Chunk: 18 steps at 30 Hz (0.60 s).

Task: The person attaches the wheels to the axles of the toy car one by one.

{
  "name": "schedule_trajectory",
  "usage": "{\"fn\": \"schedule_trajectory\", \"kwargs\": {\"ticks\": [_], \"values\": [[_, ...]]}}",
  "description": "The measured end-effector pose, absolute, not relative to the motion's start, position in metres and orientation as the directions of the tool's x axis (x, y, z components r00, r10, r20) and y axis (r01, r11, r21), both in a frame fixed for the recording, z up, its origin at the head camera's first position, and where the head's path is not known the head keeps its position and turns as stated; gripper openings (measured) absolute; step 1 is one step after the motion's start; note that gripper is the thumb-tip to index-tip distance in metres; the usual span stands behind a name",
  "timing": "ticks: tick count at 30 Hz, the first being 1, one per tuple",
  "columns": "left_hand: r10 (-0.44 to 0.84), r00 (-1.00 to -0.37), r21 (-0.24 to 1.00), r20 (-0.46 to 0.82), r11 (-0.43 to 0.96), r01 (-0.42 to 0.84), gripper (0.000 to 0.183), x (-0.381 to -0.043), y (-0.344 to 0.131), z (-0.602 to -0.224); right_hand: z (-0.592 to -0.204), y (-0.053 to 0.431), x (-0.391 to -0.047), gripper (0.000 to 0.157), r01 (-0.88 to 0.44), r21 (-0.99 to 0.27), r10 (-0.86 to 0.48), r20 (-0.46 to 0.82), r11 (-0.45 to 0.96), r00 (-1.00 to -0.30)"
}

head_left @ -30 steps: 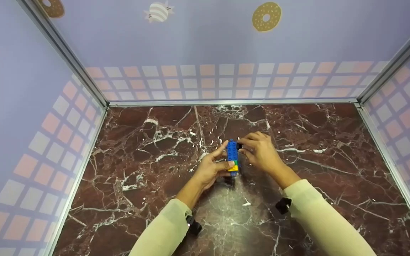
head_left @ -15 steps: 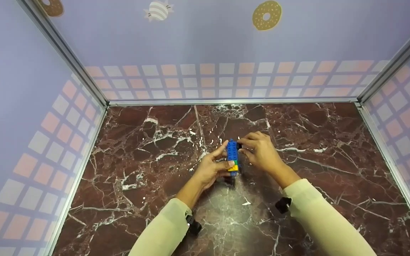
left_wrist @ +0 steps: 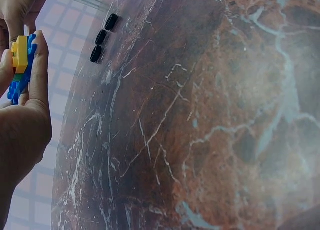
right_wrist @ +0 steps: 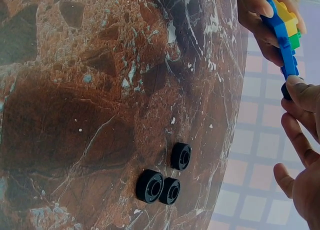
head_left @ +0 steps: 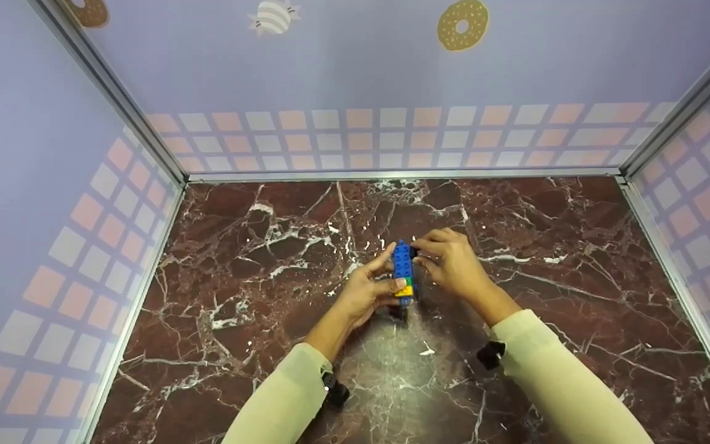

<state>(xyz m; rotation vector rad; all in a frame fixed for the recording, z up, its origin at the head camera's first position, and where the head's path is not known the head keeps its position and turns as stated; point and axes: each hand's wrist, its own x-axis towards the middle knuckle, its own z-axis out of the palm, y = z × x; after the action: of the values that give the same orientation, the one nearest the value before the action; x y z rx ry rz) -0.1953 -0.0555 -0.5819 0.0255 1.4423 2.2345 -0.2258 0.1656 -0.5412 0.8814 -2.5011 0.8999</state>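
My left hand (head_left: 358,293) grips a toy car of building blocks (head_left: 402,262), thumb on top and fingers underneath. It has a long blue studded base, with a yellow block (left_wrist: 20,55) and a green block (right_wrist: 294,41) at the near end. On the right side of the base, toward its far end, my right hand (head_left: 453,262) pinches a small black wheel (right_wrist: 286,92) between thumb and index finger. The wheel sits right at the blue edge, and the fingertips partly cover it. The other right fingers are loosely bent.
Three loose black wheels (right_wrist: 150,186) lie on the dark red marbled table (head_left: 256,259), close together; the hands hide them in the head view. Pale purple panels with pink and white squares (head_left: 361,142) enclose the back and both sides.
Almost nothing differs. Both hands keep their hold on the car and the wheel, and the head view shifts very slightly.
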Motion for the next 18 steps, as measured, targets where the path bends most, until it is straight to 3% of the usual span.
{"fn": "schedule_trajectory", "kwargs": {"ticks": [18], "values": [[0.377, -0.898, 0.865, -0.227, -0.345, -0.364, 0.087, -0.1957, -0.0528, -0.5799, -0.5375, 0.1698, -0.2262, 0.032, -0.612, -0.478, -0.416, 0.457, 0.631, -0.786]]}}
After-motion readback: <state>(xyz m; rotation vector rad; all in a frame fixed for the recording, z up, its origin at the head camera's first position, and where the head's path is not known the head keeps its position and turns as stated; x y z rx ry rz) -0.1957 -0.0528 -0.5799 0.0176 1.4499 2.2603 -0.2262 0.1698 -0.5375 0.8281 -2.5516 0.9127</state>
